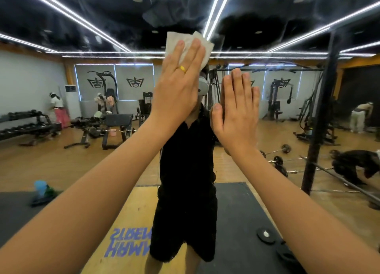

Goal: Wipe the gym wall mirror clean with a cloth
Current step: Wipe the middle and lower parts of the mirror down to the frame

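The gym wall mirror point(287, 23) fills the whole view, and hazy wipe smears show across its upper part. My left hand point(178, 82), with a yellow ring on one finger, presses a white cloth point(176, 41) flat against the glass with straight fingers; the cloth sticks out above the fingertips. To the right and a little lower, my right hand point(236, 111) lies flat on the mirror with its fingers straight and together, holding nothing. Both arms reach up from the bottom corners. Behind them the mirror reflects a person in black clothes.
The mirror reflects a gym: a dumbbell rack point(24, 125) at the left, benches point(115, 127) in the middle, weight machines point(277, 97) and barbells point(279, 160) at the right, a black post point(320, 117), and other people working at the sides.
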A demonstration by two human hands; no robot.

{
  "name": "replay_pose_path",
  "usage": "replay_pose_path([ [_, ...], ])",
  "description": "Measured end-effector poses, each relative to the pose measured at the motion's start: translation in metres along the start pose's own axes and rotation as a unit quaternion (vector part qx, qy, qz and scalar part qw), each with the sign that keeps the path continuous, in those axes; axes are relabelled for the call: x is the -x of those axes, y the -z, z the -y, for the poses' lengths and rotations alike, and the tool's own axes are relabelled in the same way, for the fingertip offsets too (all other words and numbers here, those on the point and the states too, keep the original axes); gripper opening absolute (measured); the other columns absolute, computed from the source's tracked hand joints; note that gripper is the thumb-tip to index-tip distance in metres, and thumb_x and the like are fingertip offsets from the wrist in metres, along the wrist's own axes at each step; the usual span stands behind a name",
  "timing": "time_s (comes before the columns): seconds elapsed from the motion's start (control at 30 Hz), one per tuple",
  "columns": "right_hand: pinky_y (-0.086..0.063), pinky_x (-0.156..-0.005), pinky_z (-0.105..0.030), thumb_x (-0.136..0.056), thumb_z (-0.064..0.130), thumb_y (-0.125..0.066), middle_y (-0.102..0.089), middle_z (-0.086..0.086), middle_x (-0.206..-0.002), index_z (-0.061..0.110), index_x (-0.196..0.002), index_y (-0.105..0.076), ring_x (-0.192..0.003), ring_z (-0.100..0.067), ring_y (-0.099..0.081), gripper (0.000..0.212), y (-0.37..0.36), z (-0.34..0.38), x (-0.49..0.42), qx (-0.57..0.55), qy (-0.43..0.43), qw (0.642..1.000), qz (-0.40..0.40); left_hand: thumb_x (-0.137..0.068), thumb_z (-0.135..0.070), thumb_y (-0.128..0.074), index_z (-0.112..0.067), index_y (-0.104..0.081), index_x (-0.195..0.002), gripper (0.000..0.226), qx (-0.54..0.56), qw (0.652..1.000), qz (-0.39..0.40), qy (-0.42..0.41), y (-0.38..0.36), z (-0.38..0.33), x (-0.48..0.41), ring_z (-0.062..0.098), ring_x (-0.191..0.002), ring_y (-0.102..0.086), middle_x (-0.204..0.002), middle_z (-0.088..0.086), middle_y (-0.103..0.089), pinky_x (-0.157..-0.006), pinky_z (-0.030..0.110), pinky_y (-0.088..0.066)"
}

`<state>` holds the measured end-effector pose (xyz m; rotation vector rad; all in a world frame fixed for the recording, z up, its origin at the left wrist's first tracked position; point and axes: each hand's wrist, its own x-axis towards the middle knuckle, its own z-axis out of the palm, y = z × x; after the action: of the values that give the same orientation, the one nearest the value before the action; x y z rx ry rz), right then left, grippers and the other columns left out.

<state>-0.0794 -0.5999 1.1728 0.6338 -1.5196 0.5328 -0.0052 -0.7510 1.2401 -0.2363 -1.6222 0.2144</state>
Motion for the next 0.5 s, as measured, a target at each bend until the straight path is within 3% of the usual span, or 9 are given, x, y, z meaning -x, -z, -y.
replay_pose_path([
  [0.3,-0.006,-0.129,-0.050,-0.104,0.026,-0.045,-0.023,-0.017,-0.169,0.005,-0.161,-0.028,-0.158,-0.031,-0.016,0.063,0.001,-0.004,0.000,0.000,0.000,1.000,-0.008,-0.099,-0.005,-0.050,-0.008,-0.045,-0.154,0.055,0.040,0.990,0.068,-0.120,-0.010,-0.004,-0.026,0.036,-0.152,-0.032,-0.162,0.009,-0.041,-0.123,0.051,-0.029],
  [0.5,-0.009,-0.129,-0.052,-0.104,0.026,-0.044,-0.023,-0.017,-0.169,0.005,-0.161,-0.028,-0.158,-0.033,-0.017,0.063,-0.002,-0.004,0.002,-0.001,0.005,1.000,-0.010,-0.103,-0.009,-0.051,-0.010,-0.037,-0.159,0.057,0.050,0.989,0.113,-0.078,0.024,0.028,0.078,0.032,-0.156,-0.024,-0.167,0.007,-0.032,-0.123,0.056,-0.029],
])
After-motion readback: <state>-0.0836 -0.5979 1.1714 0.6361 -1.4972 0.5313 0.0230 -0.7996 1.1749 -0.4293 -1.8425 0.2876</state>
